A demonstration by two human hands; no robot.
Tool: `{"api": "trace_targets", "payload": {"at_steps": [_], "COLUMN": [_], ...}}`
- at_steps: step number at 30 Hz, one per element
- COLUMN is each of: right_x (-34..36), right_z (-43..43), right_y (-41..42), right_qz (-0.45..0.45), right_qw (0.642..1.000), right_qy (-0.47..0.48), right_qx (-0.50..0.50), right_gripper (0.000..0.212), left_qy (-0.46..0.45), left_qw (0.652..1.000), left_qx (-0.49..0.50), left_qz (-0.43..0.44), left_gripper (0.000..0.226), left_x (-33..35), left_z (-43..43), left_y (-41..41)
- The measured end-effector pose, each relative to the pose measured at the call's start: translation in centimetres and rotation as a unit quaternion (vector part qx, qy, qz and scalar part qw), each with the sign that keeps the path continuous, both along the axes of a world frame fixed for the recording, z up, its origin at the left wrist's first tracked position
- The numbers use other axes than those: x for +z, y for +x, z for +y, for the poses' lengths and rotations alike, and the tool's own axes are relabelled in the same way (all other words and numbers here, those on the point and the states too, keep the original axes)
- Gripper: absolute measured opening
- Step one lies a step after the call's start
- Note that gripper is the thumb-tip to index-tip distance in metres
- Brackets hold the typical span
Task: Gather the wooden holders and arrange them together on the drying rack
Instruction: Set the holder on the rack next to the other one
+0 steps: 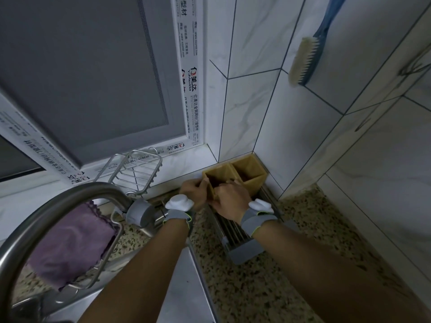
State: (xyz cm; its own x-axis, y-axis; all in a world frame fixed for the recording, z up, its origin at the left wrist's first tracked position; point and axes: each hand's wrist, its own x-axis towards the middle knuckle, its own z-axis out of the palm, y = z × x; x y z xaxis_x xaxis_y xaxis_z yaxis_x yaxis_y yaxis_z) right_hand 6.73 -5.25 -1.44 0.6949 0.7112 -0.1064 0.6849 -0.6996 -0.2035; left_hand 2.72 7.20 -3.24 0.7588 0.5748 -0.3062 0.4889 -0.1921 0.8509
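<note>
Two wooden holders stand side by side at the far end of the drying rack (235, 227), tucked into the corner where the tiled walls meet. Both are upright, open mouths facing up, so their long axes run vertically. The nearer holder (215, 177) sits left of the farther holder (250, 170), and their adjoining walls look to be touching. Each shows a square opening with a dark hollow inside.

The left hand (192, 192) wraps the outer left wall of the nearer holder, fingers curled shut against the wood. The right hand (229, 200) covers that holder's front right corner, with fingers hooked over the rim between the two mouths; its grip is pressed onto the wood as well. Both wrists carry a grey band with a white piece on top.

The rack is one strip of metal rods with grey end caps, and its long axis runs from the near worktop (268, 287) back toward the corner. The worktop is speckled stone.

To the left, one curved metal tap (58, 206) arches over the sink. One purple cloth (70, 243) hangs in a wire frame under it, and one wire basket (137, 171) stands on the window ledge. One blue-handled brush (307, 57) hangs on the right wall, bristles down-left.
</note>
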Motion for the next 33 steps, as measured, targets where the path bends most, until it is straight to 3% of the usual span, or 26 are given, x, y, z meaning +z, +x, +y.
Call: {"api": "trace_targets", "payload": {"at_steps": [5, 9, 14, 18, 25, 29, 33], "right_x": [-1.2, -1.4, -0.9, -0.9, 1.2, 2.2, 3.6], "right_z": [-0.3, -1.8, -6.3, -10.0, -15.7, -18.7, -21.6], "right_y": [-0.2, -0.6, -3.1, -4.7, -9.6, -13.3, -17.2], "right_qz": [-0.050, -0.063, -0.010, 0.083, 0.283, 0.267, 0.253], "right_qw": [0.997, 0.992, 0.977, 0.961, 0.864, 0.852, 0.826], "right_qy": [0.051, 0.109, 0.203, 0.229, 0.313, 0.343, 0.367], "right_qx": [0.021, 0.008, -0.069, -0.129, -0.274, -0.292, -0.345], "right_gripper": [0.027, 0.042, 0.052, 0.052, 0.050, 0.046, 0.056], "left_qy": [0.011, -0.003, -0.061, -0.109, -0.125, -0.155, -0.201], "left_qw": [1.000, 1.000, 0.997, 0.992, 0.989, 0.984, 0.977], "left_qx": [-0.009, -0.002, 0.043, 0.049, 0.054, 0.035, 0.009], "left_qz": [0.006, 0.010, -0.008, -0.033, -0.062, -0.076, -0.071], "left_gripper": [0.045, 0.044, 0.039, 0.038, 0.047, 0.035, 0.034], "left_x": [0.9, 0.5, 2.7, 3.7, 4.8, 6.4, 3.4], "left_z": [-0.1, 0.0, -1.7, -3.4, -7.0, -10.1, -11.8], "left_y": [-0.2, -0.5, -1.6, -3.0, -7.3, -10.2, -12.0]}}
